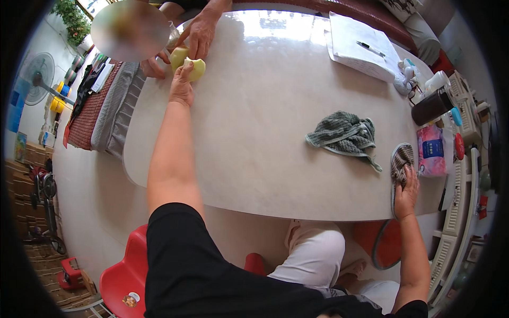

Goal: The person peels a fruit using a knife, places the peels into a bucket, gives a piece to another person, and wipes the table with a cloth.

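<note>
My left hand [183,84] stretches to the far left side of the table, thumb and fingers gripping a piece of pale green fruit [197,70], possibly apple. Right behind it is another green fruit piece [178,57], at a second person's hands. One of that person's hands [202,33] reaches down with its fingers beside the two pieces; which fingers touch them I cannot tell. At the table's right edge my right hand [407,193] rests on a brown striped cloth [402,161], fingers pressed on its lower part. A crumpled dark green cloth [345,133] lies to its left.
The pale table [254,131] has a curved front edge. Papers [358,43] with a pen [370,49] lie back right. Along the right stand a dark bottle [431,107] and a pink tissue pack [432,151]. A red chair [127,270] is lower left, a padded seat [107,107] left.
</note>
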Action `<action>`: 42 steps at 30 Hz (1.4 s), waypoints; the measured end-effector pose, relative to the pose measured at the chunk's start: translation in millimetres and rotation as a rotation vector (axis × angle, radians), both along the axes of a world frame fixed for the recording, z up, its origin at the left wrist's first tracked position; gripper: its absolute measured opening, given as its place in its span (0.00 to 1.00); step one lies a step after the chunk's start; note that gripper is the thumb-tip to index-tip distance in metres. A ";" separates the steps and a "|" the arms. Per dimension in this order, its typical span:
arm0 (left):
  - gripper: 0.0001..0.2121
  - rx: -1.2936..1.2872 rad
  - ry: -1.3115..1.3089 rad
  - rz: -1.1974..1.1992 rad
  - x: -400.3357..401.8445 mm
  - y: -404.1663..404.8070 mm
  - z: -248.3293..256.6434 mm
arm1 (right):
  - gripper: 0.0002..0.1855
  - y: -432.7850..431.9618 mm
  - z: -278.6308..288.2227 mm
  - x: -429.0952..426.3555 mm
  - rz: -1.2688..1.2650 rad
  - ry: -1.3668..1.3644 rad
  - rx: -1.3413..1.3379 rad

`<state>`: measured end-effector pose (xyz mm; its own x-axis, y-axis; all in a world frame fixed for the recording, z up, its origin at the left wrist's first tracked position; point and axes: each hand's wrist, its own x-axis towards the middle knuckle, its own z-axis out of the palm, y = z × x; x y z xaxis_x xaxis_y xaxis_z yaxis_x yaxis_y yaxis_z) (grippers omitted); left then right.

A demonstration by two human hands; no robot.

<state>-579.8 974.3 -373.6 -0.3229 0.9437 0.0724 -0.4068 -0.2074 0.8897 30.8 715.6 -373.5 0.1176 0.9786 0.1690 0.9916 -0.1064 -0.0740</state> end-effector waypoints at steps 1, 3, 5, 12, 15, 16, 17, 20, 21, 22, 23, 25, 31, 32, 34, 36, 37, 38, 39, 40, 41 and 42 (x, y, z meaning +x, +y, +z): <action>0.17 0.020 -0.003 0.022 7.8 0.0 1.2 | 0.30 -0.7 0.3 1.8 0.001 0.003 0.002; 0.17 0.075 -0.010 -0.010 7.8 -5.1 -0.2 | 0.31 0.2 1.0 0.9 0.003 0.043 0.018; 0.18 0.074 -0.065 -0.054 20.0 -20.2 0.1 | 0.32 1.9 5.4 -6.3 -0.013 0.096 0.038; 0.18 0.188 -0.085 -0.428 176.1 -116.0 29.6 | 0.31 10.1 2.0 -16.1 -0.073 0.076 0.020; 0.11 0.198 -0.102 -0.437 284.5 -126.1 41.0 | 0.31 6.5 -2.1 -8.9 -0.097 0.066 0.050; 0.11 0.191 -0.007 -0.406 314.1 -124.5 41.2 | 0.31 5.9 -3.3 -8.2 -0.105 0.058 0.056; 0.13 0.155 0.026 -0.383 339.0 -121.1 38.0 | 0.31 5.9 -4.9 -7.4 -0.104 0.067 0.050; 0.14 0.138 0.571 -0.234 388.0 -111.0 17.5 | 0.32 5.9 -1.8 -11.5 -0.107 0.065 0.052; 0.16 0.154 0.764 -0.139 395.9 -106.1 10.5 | 0.32 8.6 1.5 -17.0 -0.107 0.069 0.041; 0.19 0.227 1.080 0.058 402.6 -111.0 12.9 | 0.32 7.9 2.6 -16.9 -0.112 0.076 0.030; 0.20 0.162 1.089 0.048 407.1 -113.4 17.2 | 0.32 7.6 4.4 -18.0 -0.118 0.057 0.007; 0.22 0.015 1.120 0.031 405.1 -118.0 22.2 | 0.32 9.0 4.2 -23.6 -0.129 0.084 -0.014; 0.21 -0.087 0.144 -0.486 388.1 -219.3 49.5 | 0.36 48.2 -10.9 -2.6 -0.204 0.077 -0.010; 0.19 -0.149 -0.078 -0.626 386.3 -255.1 62.9 | 0.37 64.9 -12.6 3.1 -0.214 0.095 -0.002; 0.24 -0.116 -0.325 -0.793 377.3 -316.1 82.5 | 0.36 99.5 -3.2 -2.5 -0.313 0.150 -0.031; 0.27 -0.111 -0.534 -0.909 365.0 -352.4 97.2 | 0.35 133.1 8.2 -24.0 -0.332 0.129 -0.053; 0.29 -0.146 -0.599 -0.964 362.2 -360.4 96.5 | 0.34 147.6 5.0 -37.6 -0.318 0.097 -0.038; 0.26 -0.045 -0.789 -1.076 357.8 -359.5 86.0 | 0.32 157.1 10.9 -61.1 -0.151 0.127 -0.031; 0.27 -0.026 -0.807 -1.075 359.7 -357.0 84.8 | 0.31 163.8 11.7 -89.4 0.007 0.156 -0.031; 0.28 0.051 -0.848 -1.098 363.1 -351.6 78.7 | 0.29 159.4 0.4 -127.2 0.153 0.248 0.069; 0.30 0.131 -0.894 -1.126 364.8 -346.7 70.9 | 0.27 145.3 -0.3 -163.6 0.356 0.238 0.051; 0.31 0.102 -0.926 -1.116 366.7 -346.5 65.9 | 0.27 123.6 4.0 -193.5 0.502 0.341 0.041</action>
